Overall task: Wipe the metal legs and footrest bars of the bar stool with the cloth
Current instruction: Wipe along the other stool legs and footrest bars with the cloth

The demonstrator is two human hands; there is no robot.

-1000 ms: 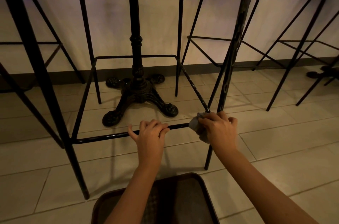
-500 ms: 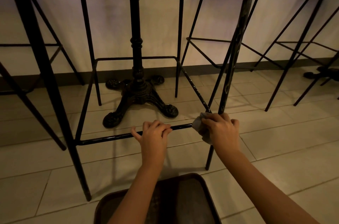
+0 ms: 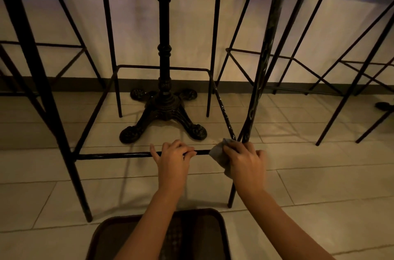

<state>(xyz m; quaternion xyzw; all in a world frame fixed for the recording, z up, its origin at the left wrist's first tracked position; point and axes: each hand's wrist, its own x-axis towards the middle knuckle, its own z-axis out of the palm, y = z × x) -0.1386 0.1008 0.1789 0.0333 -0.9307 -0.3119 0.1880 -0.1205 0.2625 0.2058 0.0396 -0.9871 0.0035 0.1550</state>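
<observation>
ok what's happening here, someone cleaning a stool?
Yes. A person crouches at a bar stool. The left hand grips the front footrest bar, fingers curled over it. The right hand holds a grey cloth against the same bar at its right end, where it meets the front right leg. A table base stands behind the stool, on the tiled floor.

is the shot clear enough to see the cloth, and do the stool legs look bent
Head view: dim, warm light, yet the grey cloth in the right hand is discernible; wide-angle distortion splays the stool legs outward; the floor shows faint shadows.
</observation>
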